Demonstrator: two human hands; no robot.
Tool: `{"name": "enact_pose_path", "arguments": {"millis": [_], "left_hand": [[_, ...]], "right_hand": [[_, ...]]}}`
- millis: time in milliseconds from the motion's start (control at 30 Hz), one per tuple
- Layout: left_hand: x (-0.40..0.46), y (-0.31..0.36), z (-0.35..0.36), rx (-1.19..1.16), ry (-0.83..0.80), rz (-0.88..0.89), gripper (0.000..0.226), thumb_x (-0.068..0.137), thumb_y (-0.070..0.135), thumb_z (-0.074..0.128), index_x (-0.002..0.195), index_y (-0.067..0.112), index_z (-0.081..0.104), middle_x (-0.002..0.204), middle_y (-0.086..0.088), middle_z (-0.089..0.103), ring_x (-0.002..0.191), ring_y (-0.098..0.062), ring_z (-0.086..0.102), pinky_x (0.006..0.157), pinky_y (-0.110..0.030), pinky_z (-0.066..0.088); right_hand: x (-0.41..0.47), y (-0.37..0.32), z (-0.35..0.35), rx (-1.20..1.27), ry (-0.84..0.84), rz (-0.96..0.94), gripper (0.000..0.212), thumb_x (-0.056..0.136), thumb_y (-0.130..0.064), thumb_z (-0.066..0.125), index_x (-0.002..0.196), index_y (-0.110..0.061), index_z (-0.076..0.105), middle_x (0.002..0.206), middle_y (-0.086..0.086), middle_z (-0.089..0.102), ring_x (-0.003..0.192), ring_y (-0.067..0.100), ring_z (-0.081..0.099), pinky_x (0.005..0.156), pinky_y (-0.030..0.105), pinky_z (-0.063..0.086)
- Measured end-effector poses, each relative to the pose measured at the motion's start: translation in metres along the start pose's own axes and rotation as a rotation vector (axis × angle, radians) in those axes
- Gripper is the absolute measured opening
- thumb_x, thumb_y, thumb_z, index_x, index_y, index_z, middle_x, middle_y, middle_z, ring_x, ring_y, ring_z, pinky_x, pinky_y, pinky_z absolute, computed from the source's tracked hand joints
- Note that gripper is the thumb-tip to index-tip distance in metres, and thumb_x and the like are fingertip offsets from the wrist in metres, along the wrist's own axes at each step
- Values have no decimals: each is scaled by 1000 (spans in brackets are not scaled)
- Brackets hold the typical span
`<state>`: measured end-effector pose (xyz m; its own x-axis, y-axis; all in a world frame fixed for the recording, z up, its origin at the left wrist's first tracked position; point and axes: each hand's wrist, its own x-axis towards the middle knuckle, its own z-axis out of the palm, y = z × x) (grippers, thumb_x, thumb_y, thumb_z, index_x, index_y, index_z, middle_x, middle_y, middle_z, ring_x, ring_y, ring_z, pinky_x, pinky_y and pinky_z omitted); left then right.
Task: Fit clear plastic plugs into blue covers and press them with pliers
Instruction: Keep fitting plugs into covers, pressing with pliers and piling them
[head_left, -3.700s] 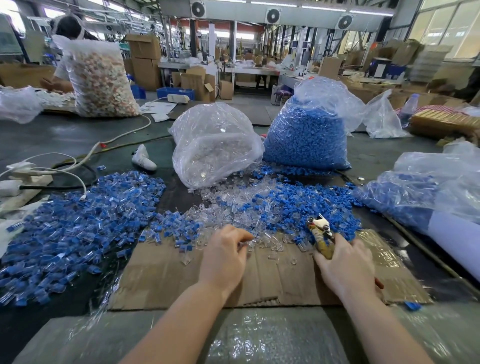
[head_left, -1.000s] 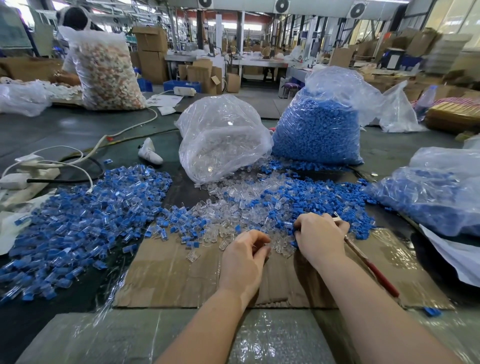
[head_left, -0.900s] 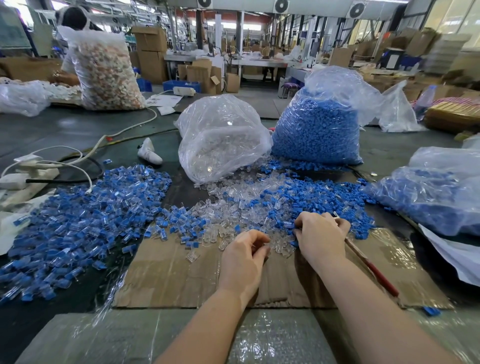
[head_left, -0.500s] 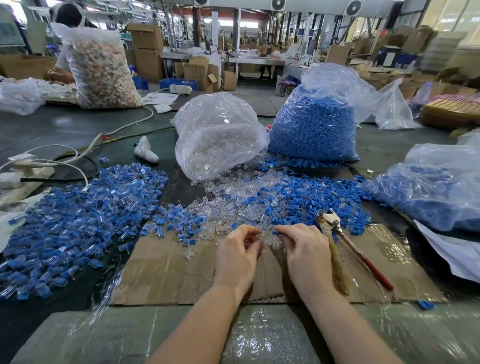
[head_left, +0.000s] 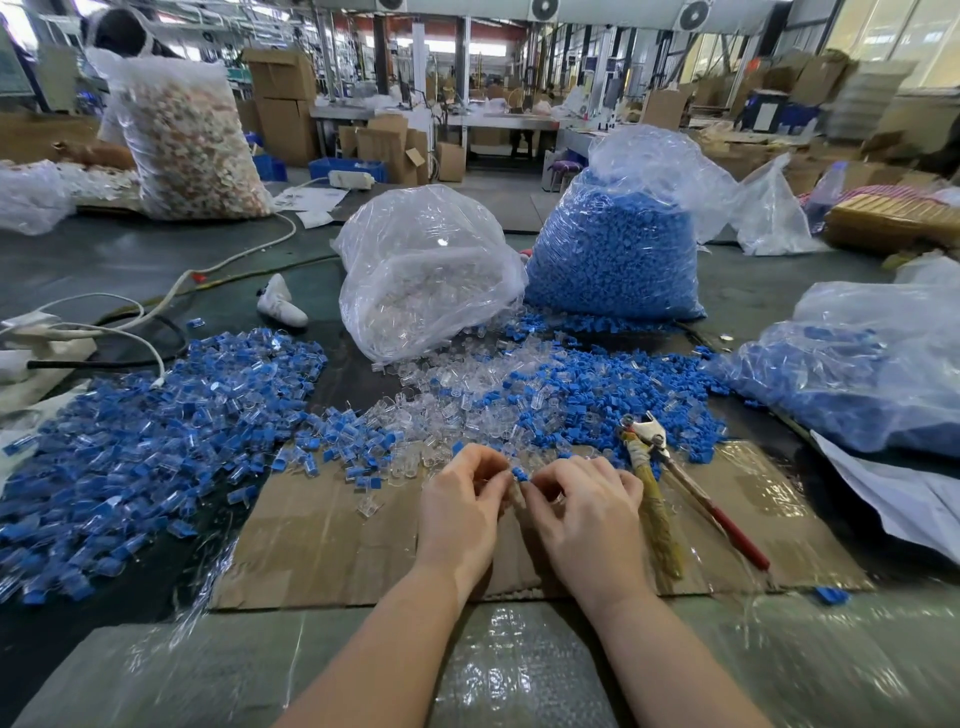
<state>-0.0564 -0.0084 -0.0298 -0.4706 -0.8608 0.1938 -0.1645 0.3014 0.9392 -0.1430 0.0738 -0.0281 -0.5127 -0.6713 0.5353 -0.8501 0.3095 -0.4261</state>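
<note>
Blue cover (head_left: 520, 474) pinched between left hand (head_left: 460, 499) and right hand (head_left: 584, 512), fingertips together — pliers (head_left: 655, 470) idle beside; fitted pile (head_left: 140, 441) large, loose pile (head_left: 519, 400) remains.

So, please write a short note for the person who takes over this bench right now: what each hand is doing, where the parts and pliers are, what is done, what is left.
Left hand: pinches a small clear piece, hard to make out.
Right hand: pinches a blue cover at the fingertips, meeting the left hand.
Pliers: lie free on the cardboard, right of the right hand.
Loose plugs and covers: mixed heap just beyond the hands.
Done: a big pile of assembled pieces at the left.
Left: join this pair, press it with the pliers, continue with the heap.
</note>
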Motion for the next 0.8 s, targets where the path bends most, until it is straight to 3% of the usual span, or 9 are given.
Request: {"name": "enact_pose_path", "arguments": {"millis": [367,500,667,800], "left_hand": [[-3,3,-3,66,-93,21,17,88,8,60,83,24,63,79,10,65,76,2,58,69,-3,42],[-2,3,-3,29,-84,11,12,88,8,60,85,18,64,77,7,65,71,2,57,67,-7,44],[-1,1,-2,1,-68,4,16,86,8,63,80,24,63,77,6,66,73,-4,61,72,-16,51],[0,0,-2,10,-60,-9,17,86,8,64,79,24,62,76,5,66,72,-4,60,68,-11,48]], "right_hand": [[0,1,1,-5,2,5,15,78,-26,74,70,-19,64,72,-7,64,74,20,56,75,34,26],[0,2,1,22,36,-17,12,76,-23,77,71,-19,66,72,-8,64,73,20,57,74,34,29],[0,1,0,13,13,-56,10,77,-21,76,73,-18,67,73,-7,65,72,21,59,72,36,36],[2,0,-4,21,22,-91,5,80,-18,73,77,-18,69,76,-7,66,76,19,58,74,37,37]]}}
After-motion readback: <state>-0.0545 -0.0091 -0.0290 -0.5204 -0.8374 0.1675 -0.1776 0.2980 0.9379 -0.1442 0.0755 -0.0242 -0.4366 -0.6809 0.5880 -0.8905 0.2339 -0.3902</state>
